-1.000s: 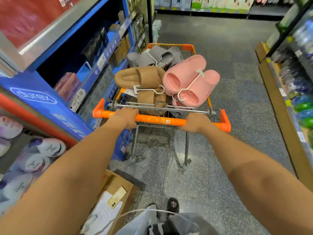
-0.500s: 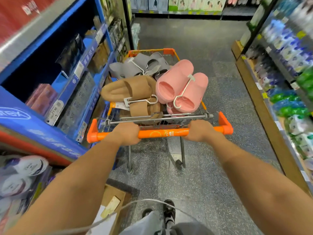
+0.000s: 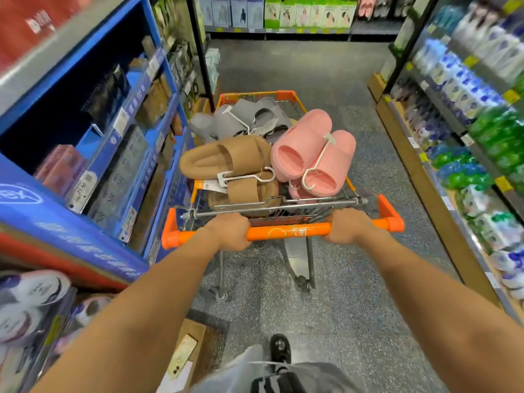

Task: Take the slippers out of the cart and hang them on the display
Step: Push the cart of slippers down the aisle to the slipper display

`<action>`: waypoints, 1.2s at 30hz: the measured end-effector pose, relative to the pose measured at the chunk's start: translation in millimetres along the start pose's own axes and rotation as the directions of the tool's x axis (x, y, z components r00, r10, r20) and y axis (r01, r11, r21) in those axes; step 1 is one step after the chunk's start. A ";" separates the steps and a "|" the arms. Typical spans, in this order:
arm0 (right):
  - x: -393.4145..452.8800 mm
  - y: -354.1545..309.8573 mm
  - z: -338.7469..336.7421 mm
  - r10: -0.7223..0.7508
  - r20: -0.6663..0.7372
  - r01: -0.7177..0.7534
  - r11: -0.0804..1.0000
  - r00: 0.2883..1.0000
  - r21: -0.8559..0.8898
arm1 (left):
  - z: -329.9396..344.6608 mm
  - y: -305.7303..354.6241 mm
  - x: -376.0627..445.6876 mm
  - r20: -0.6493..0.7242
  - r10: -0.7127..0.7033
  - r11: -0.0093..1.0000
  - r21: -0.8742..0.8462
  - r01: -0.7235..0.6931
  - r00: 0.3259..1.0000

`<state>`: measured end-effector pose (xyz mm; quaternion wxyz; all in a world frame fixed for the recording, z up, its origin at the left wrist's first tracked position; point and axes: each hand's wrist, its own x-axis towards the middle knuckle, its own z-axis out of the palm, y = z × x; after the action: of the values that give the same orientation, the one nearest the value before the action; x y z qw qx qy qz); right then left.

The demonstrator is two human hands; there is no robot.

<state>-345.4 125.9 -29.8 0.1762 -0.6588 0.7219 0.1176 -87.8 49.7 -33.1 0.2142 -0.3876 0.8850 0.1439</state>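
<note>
Orange cart handle, gripped by both our hands.
Left hand and right hand curl fingers round it, arms outstretched.

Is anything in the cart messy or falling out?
The slippers are heaped above the cart rim, not stacked neatly. The pink slippers lean over the right side, the brown slippers lie crosswise, and the grey slippers are jumbled behind. Nothing has fallen out. Both hands grip the orange handle.
</note>
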 end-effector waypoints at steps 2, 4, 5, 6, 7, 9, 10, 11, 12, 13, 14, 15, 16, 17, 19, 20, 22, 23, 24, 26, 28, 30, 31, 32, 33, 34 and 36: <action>-5.6 2.2 3.3 0.014 -0.002 -0.014 1.000 1.000 0.009 | 1.3 3.7 0.2 0.000 0.014 1.000 0.002 -0.014 1.000; -10.1 5.1 8.3 0.033 -0.008 -0.033 0.999 0.999 0.017 | 2.9 6.8 0.2 0.000 0.031 1.000 0.004 -0.031 1.000; -13.0 6.1 9.8 0.044 -0.008 -0.044 0.999 0.999 0.019 | 3.8 8.3 0.4 -0.003 0.042 0.999 0.009 -0.041 0.999; -15.8 7.2 11.1 0.053 -0.008 -0.053 0.998 0.999 0.018 | 3.9 10.4 0.2 -0.007 0.052 0.999 0.015 -0.052 0.999; -18.7 8.3 12.1 0.060 -0.009 -0.060 0.998 0.998 0.019 | 4.4 12.3 0.3 -0.013 0.063 0.998 0.020 -0.063 0.998; -24.8 10.2 13.7 0.076 -0.004 -0.076 0.997 0.997 0.020 | 6.0 15.5 1.3 -0.028 0.086 0.996 0.022 -0.085 0.996; -28.1 10.7 14.5 0.087 0.001 -0.087 0.996 0.996 0.021 | 7.0 16.6 2.1 -0.034 0.098 0.995 0.019 -0.097 0.995; -31.6 10.9 15.2 0.098 0.008 -0.098 0.995 0.995 0.024 | 8.4 17.3 3.5 -0.039 0.109 0.994 0.016 -0.108 0.993; -34.3 11.2 16.5 0.107 0.011 -0.107 0.994 0.994 0.026 | 9.5 17.9 4.4 -0.041 0.117 0.993 0.013 -0.117 0.992; -37.1 11.4 17.5 0.118 0.012 -0.118 0.993 0.993 0.027 | 10.6 18.3 5.8 -0.039 0.125 0.992 0.008 -0.125 0.991; -39.6 11.6 18.0 0.128 0.012 -0.129 0.991 0.992 0.026 | 11.3 18.9 7.3 -0.037 0.134 0.991 0.001 -0.134 0.990; -41.9 11.9 18.2 0.138 0.012 -0.138 0.990 0.990 0.027 | 11.8 19.2 9.1 -0.036 0.144 0.990 -0.007 -0.144 0.989; -43.8 12.7 18.9 0.147 0.013 -0.148 0.989 0.989 0.030 | 11.7 19.6 10.7 -0.036 0.154 0.988 -0.012 -0.154 0.987; -46.0 13.1 19.2 0.155 0.013 -0.156 0.987 0.988 0.034 | 11.9 19.9 12.5 -0.038 0.164 0.986 -0.016 -0.164 0.986; -48.9 15.2 20.7 0.168 0.008 -0.168 0.985 0.986 0.046 | 12.0 20.6 16.2 -0.040 0.181 0.983 -0.026 -0.182 0.983; -50.1 16.6 21.6 0.173 0.003 -0.173 0.983 0.985 0.055 | 11.5 21.3 17.4 -0.037 0.185 0.982 -0.033 -0.186 0.982; -51.2 19.9 23.5 0.179 -0.006 -0.179 0.982 0.984 0.068 | 9.4 20.8 18.9 -0.038 0.190 0.980 -0.046 -0.192 0.981; -51.5 21.6 24.3 0.183 -0.009 -0.182 0.981 0.983 0.069 | 8.3 18.6 19.2 -0.043 0.189 0.980 -0.055 -0.191 0.981; -51.9 23.8 24.6 0.188 -0.009 -0.187 0.980 0.982 0.070 | 6.9 15.2 18.1 -0.044 0.181 0.981 -0.064 -0.184 0.982; -53.2 28.9 24.2 0.195 -0.005 -0.194 0.978 0.981 0.082 | 4.8 5.6 16.2 -0.036 0.146 0.986 -0.070 -0.148 0.989; -54.0 35.1 24.1 0.197 -0.002 -0.196 0.976 0.980 0.092 | 3.0 -2.1 15.6 -0.031 0.106 0.992 -0.066 -0.108 0.994; -53.9 41.3 23.7 0.193 -0.006 -0.192 0.977 0.981 0.092 | 1.2 -3.0 19.0 -0.030 0.078 0.994 -0.069 -0.080 0.996; -53.4 44.0 23.1 0.192 -0.009 -0.190 0.978 0.981 0.090 | 0.0 -1.5 21.8 -0.027 0.069 0.995 -0.071 -0.071 0.997; -52.9 46.4 22.4 0.189 -0.012 -0.187 0.978 0.982 0.090 | -1.9 1.4 24.0 -0.023 0.059 0.996 -0.070 -0.060 0.998; -52.0 49.1 21.4 0.183 -0.014 -0.181 0.979 0.983 0.092 | -3.9 4.5 26.5 -0.021 0.047 0.996 -0.071 -0.048 0.999; -50.9 52.0 20.2 0.175 -0.012 -0.173 0.980 0.984 0.094 | -6.3 7.5 28.5 -0.019 0.036 0.997 -0.067 -0.038 0.999; -47.7 59.7 17.6 0.169 -0.007 -0.168 0.982 0.986 0.091 | -10.6 13.2 33.5 -0.019 0.016 0.999 -0.050 -0.017 1.000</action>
<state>-399.6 182.6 -30.0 0.1898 -0.5875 0.7810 0.0945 -120.9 32.9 -39.2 0.1948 -0.3869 0.8863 0.1640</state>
